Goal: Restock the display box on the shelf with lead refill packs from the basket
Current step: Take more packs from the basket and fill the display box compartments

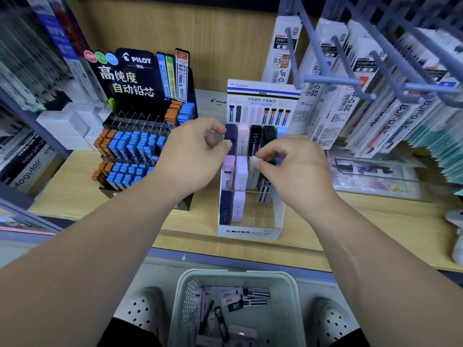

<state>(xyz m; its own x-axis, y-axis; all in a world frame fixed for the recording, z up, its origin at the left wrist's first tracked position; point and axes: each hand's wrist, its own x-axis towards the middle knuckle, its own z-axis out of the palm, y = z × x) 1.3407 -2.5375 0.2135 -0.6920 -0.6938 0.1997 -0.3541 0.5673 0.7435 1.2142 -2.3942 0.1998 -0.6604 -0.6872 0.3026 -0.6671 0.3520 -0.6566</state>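
Head view: the display box (248, 232) sits on the wooden shelf (325, 229), partly filled with lead refill packs (241, 171) in 3 rows. The right hand (293, 171) pinches a pale pack (254, 169) over the box's middle row. The left hand (193, 156) curls at the box's back-left corner beside the navy packs (230, 136); whether it grips one I cannot tell. Below the box, the basket (185, 296) holds more packs.

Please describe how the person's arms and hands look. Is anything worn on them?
The left forearm and the right forearm are bare as far as the picture's edge; no sleeve shows. The left hand and the right hand wear no gloves. No ring, watch or bracelet is visible.
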